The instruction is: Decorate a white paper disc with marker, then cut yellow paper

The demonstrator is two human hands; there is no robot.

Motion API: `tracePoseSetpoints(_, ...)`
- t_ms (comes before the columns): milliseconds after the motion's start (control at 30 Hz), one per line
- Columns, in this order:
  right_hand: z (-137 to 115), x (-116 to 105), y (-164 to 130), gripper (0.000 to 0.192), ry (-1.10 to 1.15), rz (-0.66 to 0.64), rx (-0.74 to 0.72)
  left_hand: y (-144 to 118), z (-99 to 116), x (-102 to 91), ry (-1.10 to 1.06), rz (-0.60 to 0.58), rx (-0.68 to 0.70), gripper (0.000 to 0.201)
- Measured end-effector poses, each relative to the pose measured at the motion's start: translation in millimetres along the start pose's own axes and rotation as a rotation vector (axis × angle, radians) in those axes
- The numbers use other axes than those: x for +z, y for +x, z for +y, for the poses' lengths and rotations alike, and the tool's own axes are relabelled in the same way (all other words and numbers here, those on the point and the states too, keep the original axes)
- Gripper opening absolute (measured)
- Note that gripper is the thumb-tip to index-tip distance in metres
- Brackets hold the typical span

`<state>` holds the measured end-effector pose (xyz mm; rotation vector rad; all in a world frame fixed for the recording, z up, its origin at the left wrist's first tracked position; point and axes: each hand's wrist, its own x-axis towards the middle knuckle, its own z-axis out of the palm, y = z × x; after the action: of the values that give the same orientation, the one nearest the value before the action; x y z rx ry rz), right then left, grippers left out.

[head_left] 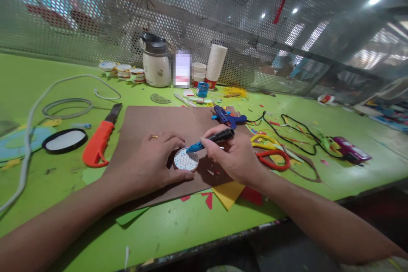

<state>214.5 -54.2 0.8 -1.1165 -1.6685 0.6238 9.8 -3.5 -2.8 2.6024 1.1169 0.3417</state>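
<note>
A small round white disc (185, 161) with blue dots and crossing dark lines lies on a brown board (143, 121). Around its left side curl the thumb and fingers of my left hand (153, 159), gripping its edge. My right hand (234, 155) is closed on a blue and black marker pen (212, 139), held slanted. The pen's blue end meets the top of the disc; whether the tip touches cannot be made out. Just behind my right hand sits a blue glue gun (228, 117). Scissors with orange and yellow handles (274, 159) lie to its right.
An orange-handled knife (98, 142) rests left of the board, near a black ring (65, 140) and a white cable (28, 136). Behind stand a bottle (156, 66), stacked paper cups (216, 63) and a blue paint jar (202, 89). Paper scraps (228, 194) surround the board.
</note>
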Motion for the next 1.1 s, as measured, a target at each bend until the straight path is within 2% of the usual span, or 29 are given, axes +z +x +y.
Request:
tracePoseSetpoints(233,-3,-8,-2,0.014,-0.001,0.112,0.009,-1,4,-3.1,-0.006,-0.004,-0.015,0.050)
tracePoseSetpoints(467,-5,-12,-2,0.014,0.151,0.109,0.060,-3,11,-8.6,-0.015,0.004,-0.059,0.063)
tracePoseSetpoints(667,-5,-16,4,0.017,0.233,0.148,0.072,-4,9,-13.1,-0.013,-0.050,-0.022,0.065)
tracePoseSetpoints(900,7,-10,10,0.026,0.454,0.187,0.116,-6,2,-12.8,-0.046,-0.035,0.019,0.053)
tracePoseSetpoints(1000,7,-10,14,0.028,0.430,0.209,0.108,-6,-1,-12.6,-0.049,-0.012,0.013,0.048)
tracePoseSetpoints(1100,-2,-21,21,0.030,0.289,0.228,0.061,-5,-1,-13.0,-0.052,-0.011,0.013,0.045)
